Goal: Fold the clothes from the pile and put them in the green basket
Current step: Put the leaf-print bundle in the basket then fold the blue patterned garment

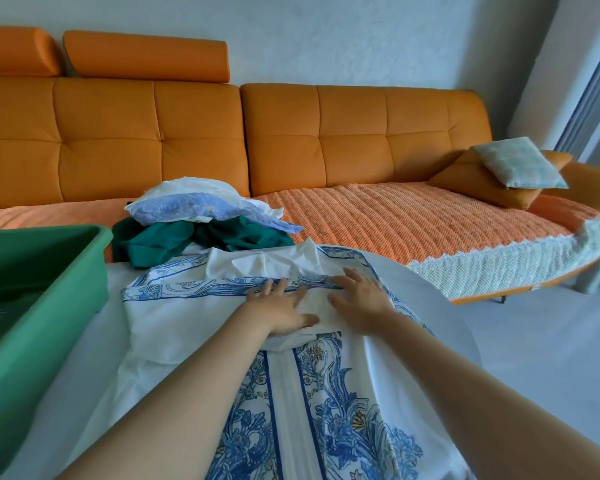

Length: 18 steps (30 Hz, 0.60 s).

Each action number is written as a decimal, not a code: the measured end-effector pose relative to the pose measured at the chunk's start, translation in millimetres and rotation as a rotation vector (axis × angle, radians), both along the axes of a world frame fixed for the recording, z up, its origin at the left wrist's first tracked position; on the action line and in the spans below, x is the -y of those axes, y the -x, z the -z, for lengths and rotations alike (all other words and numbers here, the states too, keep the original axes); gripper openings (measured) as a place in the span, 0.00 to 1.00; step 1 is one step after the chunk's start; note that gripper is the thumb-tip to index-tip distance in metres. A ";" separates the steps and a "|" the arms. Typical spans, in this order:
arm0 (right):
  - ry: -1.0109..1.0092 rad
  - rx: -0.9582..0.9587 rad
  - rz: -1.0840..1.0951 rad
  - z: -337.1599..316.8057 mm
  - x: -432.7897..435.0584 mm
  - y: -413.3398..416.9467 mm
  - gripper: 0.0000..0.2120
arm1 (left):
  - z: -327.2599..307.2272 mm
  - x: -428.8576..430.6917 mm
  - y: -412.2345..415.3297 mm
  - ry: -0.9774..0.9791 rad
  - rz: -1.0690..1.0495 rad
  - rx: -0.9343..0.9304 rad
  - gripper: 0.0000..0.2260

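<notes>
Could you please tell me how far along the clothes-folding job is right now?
Done: no folded clothes show in the visible part of the green basket. In hand: the left hand and right hand press flat on a blue-and-white garment that looks partly folded. Left: finishing it, then the pile behind.

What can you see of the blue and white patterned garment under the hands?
The garment is thin white cloth printed with blue floral scrolls and stripes, with a plain white collar at its far end. It lies spread, partly folded, on the white table. The left hand and right hand press flat on its middle.
</notes>
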State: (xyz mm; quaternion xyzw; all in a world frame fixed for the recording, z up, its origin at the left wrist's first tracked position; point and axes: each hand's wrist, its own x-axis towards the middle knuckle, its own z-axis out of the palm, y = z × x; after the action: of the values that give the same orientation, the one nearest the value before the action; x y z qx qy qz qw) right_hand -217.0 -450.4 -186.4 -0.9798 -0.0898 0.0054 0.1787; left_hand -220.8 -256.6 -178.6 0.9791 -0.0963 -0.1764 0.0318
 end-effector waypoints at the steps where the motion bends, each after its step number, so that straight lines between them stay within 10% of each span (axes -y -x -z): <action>1: -0.026 0.046 0.025 -2.6 9.4 2.7 0.24 | -1.8 3.4 0.4 0.002 0.000 0.005 0.38; 9: 0.238 -0.132 0.268 -29.1 75.4 44.7 0.26 | -24.1 68.9 21.3 0.170 0.210 0.325 0.20; 18: 0.485 -0.320 0.263 -56.2 93.4 76.8 0.10 | -25.7 121.9 61.6 0.362 0.243 0.126 0.07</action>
State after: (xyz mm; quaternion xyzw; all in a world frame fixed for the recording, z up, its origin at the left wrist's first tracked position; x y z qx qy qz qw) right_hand -293.8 -543.8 -130.1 -0.9837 0.0710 0.1577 -0.0493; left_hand -282.3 -378.5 -152.9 0.9477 -0.2454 -0.0970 0.1794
